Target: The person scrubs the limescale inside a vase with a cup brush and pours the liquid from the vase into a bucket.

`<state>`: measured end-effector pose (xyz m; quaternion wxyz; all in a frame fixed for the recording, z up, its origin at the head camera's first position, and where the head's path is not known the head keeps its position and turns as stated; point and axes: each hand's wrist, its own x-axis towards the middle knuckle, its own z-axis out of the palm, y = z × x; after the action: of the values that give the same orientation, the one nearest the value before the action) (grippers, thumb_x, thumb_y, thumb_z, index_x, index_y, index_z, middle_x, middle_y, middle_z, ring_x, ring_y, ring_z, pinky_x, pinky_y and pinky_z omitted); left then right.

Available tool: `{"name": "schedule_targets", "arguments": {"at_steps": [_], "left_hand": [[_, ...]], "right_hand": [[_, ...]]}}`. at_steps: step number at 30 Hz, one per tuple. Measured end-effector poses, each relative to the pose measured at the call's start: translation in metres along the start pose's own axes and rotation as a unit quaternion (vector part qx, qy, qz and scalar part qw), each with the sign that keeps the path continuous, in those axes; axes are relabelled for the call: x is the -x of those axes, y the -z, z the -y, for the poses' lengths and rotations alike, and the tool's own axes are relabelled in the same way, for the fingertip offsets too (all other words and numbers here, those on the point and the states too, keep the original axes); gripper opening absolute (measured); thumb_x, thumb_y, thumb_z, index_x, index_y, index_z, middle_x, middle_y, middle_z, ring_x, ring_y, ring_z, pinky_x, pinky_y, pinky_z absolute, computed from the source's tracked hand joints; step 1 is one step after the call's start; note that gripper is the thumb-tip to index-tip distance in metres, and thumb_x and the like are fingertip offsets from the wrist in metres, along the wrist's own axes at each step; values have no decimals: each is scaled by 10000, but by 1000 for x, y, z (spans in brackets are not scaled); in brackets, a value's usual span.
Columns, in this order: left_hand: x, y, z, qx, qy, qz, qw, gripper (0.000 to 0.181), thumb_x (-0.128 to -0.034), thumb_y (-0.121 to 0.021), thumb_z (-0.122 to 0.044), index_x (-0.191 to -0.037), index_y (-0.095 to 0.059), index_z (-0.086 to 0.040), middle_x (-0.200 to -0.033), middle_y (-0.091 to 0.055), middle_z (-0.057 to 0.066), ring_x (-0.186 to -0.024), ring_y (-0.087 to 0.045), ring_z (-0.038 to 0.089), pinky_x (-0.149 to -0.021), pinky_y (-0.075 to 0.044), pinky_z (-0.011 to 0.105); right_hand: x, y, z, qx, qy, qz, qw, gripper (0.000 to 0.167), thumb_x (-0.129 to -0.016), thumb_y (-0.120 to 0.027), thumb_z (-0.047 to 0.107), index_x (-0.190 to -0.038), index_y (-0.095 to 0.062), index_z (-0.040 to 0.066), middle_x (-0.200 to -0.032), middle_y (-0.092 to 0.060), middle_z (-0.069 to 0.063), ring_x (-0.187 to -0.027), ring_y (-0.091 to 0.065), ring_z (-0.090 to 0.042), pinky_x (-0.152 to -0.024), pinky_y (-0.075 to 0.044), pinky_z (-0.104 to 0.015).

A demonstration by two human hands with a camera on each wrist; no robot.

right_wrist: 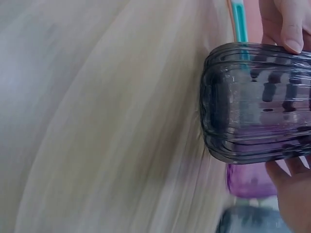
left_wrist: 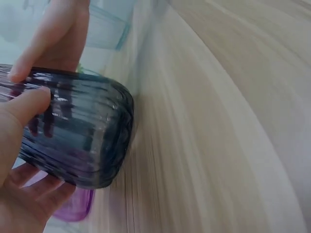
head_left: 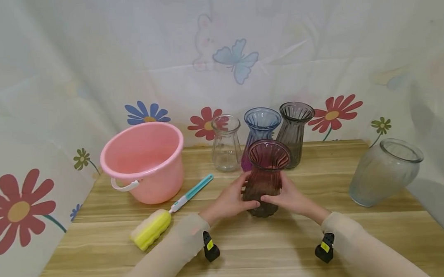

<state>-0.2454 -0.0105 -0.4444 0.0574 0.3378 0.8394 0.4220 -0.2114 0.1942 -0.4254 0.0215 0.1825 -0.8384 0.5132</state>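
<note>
Between both hands is a ribbed glass vase (head_left: 265, 184), reddish at its flared rim and dark grey toward the base. My left hand (head_left: 232, 200) grips its left side, thumb across the front and fingers round the back. From the right, my right hand (head_left: 291, 195) holds it the same way. In the left wrist view the vase (left_wrist: 82, 126) lies across the picture, with fingers showing through the glass. The right wrist view shows the vase base (right_wrist: 228, 102) close to the wooden table; whether it touches is unclear.
Behind stand a clear vase (head_left: 225, 150), a blue-and-purple vase (head_left: 255, 131) and a grey vase (head_left: 294, 131). A frosted vase (head_left: 383, 175) is at the right. On the left are a pink bucket (head_left: 158, 182) and a yellow sponge brush (head_left: 153, 228) with a teal-and-white handle.
</note>
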Motion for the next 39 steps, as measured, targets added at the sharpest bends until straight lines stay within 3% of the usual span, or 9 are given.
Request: {"name": "schedule_targets", "arguments": {"at_steps": [6,9,13,19,25,30,39], "left_hand": [[-14,-24,-20,-655,-149,-328,9972,873,-789,-691,-350,-1470,-178,-161,-1439,-369,84,-1269,-427,213,-1001,-398,366],[-14,-30,-29,-989,-122,-481,9939,836,-808,-668,-347,-1465,-197,-134,-1451,-346,88,-1304,-379,225,-1024,-371,385],[-7,-33,-33,-1130,-79,-713,9910,704,-831,-647,-302,-1416,-299,-121,-1387,-411,47,-1257,-428,190,-1001,-394,348],[2,-29,-28,-994,-156,-938,9905,551,-844,-623,-252,-1336,-409,-131,-1303,-481,28,-1145,-511,176,-906,-457,338],[13,-25,-15,-1071,-198,-1040,9886,482,-837,-631,-202,-1285,-470,-125,-1291,-495,30,-1177,-493,180,-974,-415,348],[20,-19,-5,-1054,-147,-1017,9891,487,-842,-625,-202,-1295,-470,-118,-1279,-503,21,-1142,-513,187,-959,-424,347],[28,-6,2,-840,238,-917,9919,464,-855,-613,-187,-1292,-477,-110,-1266,-511,29,-1094,-537,204,-894,-458,361]], "right_hand": [[13,28,-5,593,-288,-84,9978,830,-780,-721,170,-1401,-189,28,-1360,-351,-216,-1235,-399,-377,-956,-367,-569],[18,38,-8,721,-269,-138,9969,856,-789,-712,174,-1423,-150,50,-1382,-321,-222,-1245,-379,-389,-941,-366,-587],[21,48,-15,830,-310,-460,9950,866,-796,-706,183,-1433,-132,62,-1388,-307,-238,-1247,-357,-405,-923,-370,-598],[21,69,-27,1057,-433,-1104,9873,900,-799,-705,225,-1447,-101,64,-1410,-278,-251,-1271,-326,-431,-953,-327,-597],[19,85,-39,1225,-675,-1566,9777,879,-820,-678,267,-1429,-103,4,-1372,-284,-291,-1257,-325,-459,-961,-305,-609],[15,94,-46,1339,-1074,-1820,9682,913,-840,-642,322,-1423,-39,-39,-1367,-234,-343,-1248,-301,-502,-968,-288,-621],[6,109,-56,1758,-1489,-2158,9489,935,-853,-592,410,-1440,-19,-37,-1376,-197,-373,-1246,-248,-529,-952,-266,-644]]}}
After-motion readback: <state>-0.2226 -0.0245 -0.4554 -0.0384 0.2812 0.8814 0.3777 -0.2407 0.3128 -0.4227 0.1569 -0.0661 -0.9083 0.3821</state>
